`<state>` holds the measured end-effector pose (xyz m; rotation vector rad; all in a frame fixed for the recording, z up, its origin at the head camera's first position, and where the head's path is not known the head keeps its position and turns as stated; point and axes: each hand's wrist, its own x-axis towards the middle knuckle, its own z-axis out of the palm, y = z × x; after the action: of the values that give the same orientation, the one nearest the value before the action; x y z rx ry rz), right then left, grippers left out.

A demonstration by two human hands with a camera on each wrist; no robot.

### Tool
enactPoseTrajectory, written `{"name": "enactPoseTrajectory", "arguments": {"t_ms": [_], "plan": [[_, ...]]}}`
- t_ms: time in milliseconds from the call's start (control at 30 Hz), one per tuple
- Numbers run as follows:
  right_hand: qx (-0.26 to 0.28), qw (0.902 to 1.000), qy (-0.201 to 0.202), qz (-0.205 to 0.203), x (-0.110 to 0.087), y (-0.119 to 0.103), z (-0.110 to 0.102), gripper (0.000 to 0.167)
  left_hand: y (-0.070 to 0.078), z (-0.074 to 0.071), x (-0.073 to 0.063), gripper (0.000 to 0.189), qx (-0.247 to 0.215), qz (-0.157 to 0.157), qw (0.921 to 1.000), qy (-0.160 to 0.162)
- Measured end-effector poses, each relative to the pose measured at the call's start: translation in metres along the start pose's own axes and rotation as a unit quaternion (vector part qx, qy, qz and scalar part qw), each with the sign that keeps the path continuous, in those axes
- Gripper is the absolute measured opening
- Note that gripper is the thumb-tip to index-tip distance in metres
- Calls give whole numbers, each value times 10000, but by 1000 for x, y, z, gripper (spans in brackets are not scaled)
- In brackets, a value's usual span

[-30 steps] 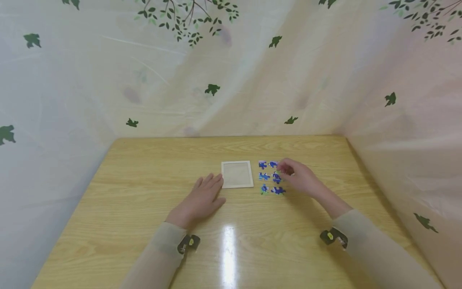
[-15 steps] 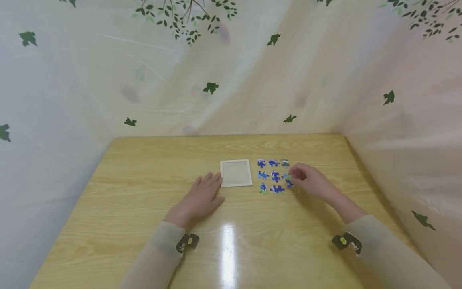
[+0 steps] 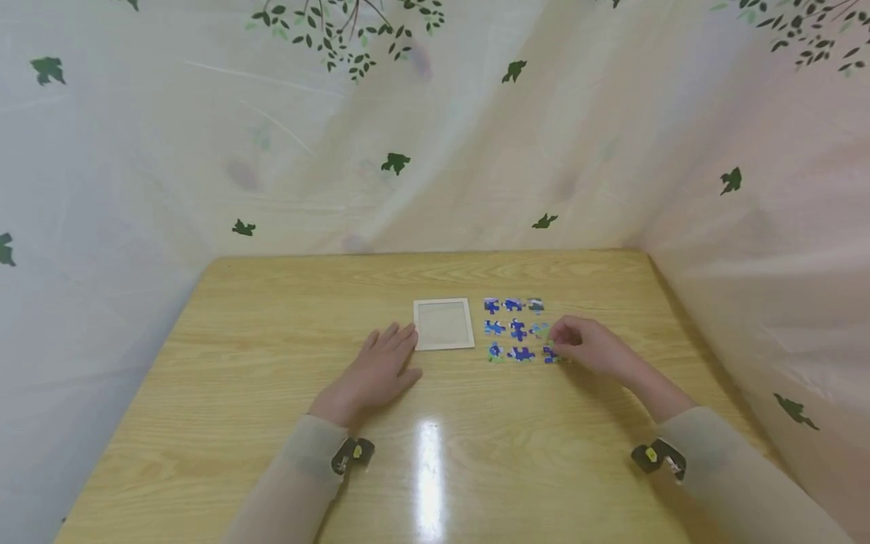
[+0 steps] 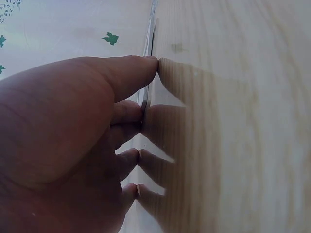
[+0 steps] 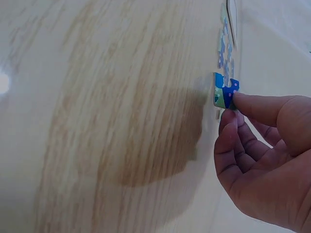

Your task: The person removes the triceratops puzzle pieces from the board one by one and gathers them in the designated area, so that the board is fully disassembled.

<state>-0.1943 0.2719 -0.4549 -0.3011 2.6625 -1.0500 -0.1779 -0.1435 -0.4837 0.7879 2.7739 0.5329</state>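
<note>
My left hand point(image 3: 372, 378) lies with fingers spread on the table, fingertips at the left edge of a white square puzzle frame point(image 3: 471, 325). In the left wrist view the thumb and fingertips of that hand point(image 4: 63, 126) touch the glossy wood. At the right end of the front row, my right hand point(image 3: 593, 344) pinches a jigsaw puzzle piece point(image 3: 549, 354). The right wrist view shows this puzzle piece point(image 5: 224, 92), blue and green with pink dots, tilted up between thumb and finger. Several blue pieces point(image 3: 518, 329) lie in neat rows left of the hand.
The wooden table point(image 3: 272, 317) runs back to a pale curtain point(image 3: 462, 189) printed with leaves, which also closes off both sides. A bright light reflection point(image 3: 429, 476) falls on the front of the table.
My right hand has moved right and toward the front, with the puzzle piece in its fingers, uncovering pieces in the right column. The left hand has stayed beside the puzzle frame.
</note>
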Motion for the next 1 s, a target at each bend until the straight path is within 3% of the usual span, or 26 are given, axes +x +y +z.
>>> {"name": "enactPoseTrajectory", "arguments": {"t_ms": [667,1000], "plan": [[-572,9982,115,-161,9,8,11,10,0,-2,0,74,-32,15,10000,2],[-484,9987,158,-92,6,4,13,9,-1,0,2,74,-61,-28,10000,-20]]}}
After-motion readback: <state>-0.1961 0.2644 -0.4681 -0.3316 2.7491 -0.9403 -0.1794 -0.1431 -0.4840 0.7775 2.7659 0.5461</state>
